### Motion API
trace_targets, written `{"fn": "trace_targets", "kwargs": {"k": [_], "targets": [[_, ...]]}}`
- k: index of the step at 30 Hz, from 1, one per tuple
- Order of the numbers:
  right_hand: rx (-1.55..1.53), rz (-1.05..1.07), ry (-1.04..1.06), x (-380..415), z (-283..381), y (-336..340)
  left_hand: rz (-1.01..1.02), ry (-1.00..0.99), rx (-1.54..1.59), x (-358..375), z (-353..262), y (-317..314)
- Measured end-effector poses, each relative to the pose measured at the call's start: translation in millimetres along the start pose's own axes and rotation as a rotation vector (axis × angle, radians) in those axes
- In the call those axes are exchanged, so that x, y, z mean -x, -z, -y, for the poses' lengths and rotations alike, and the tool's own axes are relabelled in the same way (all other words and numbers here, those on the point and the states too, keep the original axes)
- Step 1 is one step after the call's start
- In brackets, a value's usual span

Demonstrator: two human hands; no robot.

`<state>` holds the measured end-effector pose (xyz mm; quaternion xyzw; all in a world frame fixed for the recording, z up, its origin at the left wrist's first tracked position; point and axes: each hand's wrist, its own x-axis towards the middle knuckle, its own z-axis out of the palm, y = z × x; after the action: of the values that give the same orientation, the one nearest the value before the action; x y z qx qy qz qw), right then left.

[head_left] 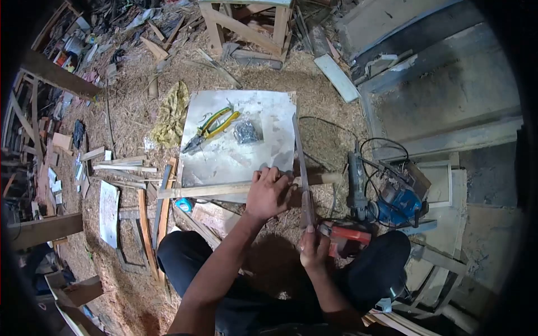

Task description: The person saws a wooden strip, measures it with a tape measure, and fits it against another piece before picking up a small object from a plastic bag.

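My left hand (269, 193) presses flat on a long wooden strip (224, 189) that lies across the near edge of a pale board (224, 162). My right hand (314, 246) grips the handle of a hand saw (300, 162), whose blade runs away from me across the strip near its right end. I am squatting over the work, my knees on either side.
Yellow-handled pliers (216, 126) and a small bag of nails (246, 131) lie on the board. A blue power tool (392, 204) with cables and a red tool (347, 235) sit at my right. Wood scraps, a yellow rag (171, 115) and sawdust cover the floor.
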<state>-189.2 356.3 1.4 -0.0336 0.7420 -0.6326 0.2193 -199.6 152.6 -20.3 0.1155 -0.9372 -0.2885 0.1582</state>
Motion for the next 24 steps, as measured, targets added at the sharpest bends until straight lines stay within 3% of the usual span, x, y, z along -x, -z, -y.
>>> {"fn": "trace_targets", "kwargs": {"k": [5, 9, 12, 14, 18, 22, 24], "targets": [[0.191, 0.075, 0.130, 28, 7, 26, 0.044, 0.033, 0.047, 0, 2, 3], [0.063, -0.004, 0.025, 83, -17, 39, 0.062, 0.013, 0.027, 2, 3, 2], [0.116, -0.025, -0.081, 24, 27, 8, 0.067, 0.006, 0.020, 4, 4, 1], [0.148, -0.040, 0.024, 34, 33, 16, 0.059, 0.007, 0.036, 3, 6, 0], [0.018, 0.012, -0.006, 111, -5, 57, 0.044, 0.016, 0.031, -2, 8, -2], [0.372, -0.066, 0.190, 30, 29, 18, 0.067, 0.003, 0.009, 8, 7, -5], [0.283, -0.024, 0.115, 37, 22, 25, 0.048, -0.008, 0.009, 3, 8, -4]]}}
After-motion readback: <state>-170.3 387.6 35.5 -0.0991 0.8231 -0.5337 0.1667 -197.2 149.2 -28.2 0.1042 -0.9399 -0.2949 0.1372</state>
